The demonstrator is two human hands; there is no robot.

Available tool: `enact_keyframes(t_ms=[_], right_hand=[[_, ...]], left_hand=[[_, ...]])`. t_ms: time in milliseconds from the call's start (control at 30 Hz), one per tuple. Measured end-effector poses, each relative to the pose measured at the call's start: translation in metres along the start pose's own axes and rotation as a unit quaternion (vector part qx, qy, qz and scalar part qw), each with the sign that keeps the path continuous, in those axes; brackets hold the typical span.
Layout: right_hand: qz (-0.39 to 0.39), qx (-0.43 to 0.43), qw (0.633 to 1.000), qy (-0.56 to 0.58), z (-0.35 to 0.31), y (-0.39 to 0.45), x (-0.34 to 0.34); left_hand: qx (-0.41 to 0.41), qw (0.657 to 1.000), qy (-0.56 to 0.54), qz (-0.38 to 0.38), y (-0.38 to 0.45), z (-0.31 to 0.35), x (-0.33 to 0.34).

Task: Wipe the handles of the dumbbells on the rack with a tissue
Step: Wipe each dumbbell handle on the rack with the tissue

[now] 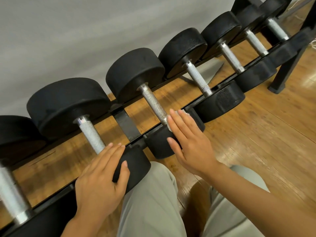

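A row of black dumbbells lies on a low black rack (127,124) along the wall. My right hand (188,142) lies flat, fingers straight, on the near head of one dumbbell (159,146). It presses a white tissue (185,114) whose edge shows beyond the fingertips, at the near end of a rust-speckled handle (153,103). My left hand (102,178) rests with straight fingers on the near head (136,168) of the dumbbell to the left. Its fingertips reach the end of that silver handle (91,134).
More dumbbells with knurled silver handles (197,77) run up to the right, and one large handle (10,190) sits at the far left. A grey wall (85,31) stands behind the rack. Wooden floor (265,134) and a rack leg (282,74) lie on the right. My knees (153,202) are below.
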State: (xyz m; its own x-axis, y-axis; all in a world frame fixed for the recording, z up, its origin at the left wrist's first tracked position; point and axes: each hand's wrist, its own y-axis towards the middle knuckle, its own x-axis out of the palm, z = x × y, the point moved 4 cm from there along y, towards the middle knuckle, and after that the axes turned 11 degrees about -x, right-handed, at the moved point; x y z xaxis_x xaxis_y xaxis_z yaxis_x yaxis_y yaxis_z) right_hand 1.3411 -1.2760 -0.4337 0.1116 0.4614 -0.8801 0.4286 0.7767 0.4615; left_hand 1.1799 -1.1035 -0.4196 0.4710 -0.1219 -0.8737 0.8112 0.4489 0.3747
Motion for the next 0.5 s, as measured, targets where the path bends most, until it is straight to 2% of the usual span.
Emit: enact_keyframes(t_ms=[167,267,367,500], right_hand=[[-0.026,-0.072,0.997,-0.004,0.003,-0.057,-0.002],[-0.021,-0.067,0.997,-0.024,-0.004,-0.032,-0.001],[-0.051,-0.075,0.994,-0.059,-0.019,0.003,0.006],[-0.083,-0.138,0.984,-0.073,-0.013,-0.024,0.005]], left_hand=[[0.008,1.0,0.005,0.008,0.0,0.001,0.0],[0.014,1.0,0.002,0.011,-0.001,0.0,0.0],[0.029,1.0,0.0,0.003,-0.002,0.0,-0.001],[0.044,0.999,-0.004,-0.007,-0.002,-0.002,-0.001]])
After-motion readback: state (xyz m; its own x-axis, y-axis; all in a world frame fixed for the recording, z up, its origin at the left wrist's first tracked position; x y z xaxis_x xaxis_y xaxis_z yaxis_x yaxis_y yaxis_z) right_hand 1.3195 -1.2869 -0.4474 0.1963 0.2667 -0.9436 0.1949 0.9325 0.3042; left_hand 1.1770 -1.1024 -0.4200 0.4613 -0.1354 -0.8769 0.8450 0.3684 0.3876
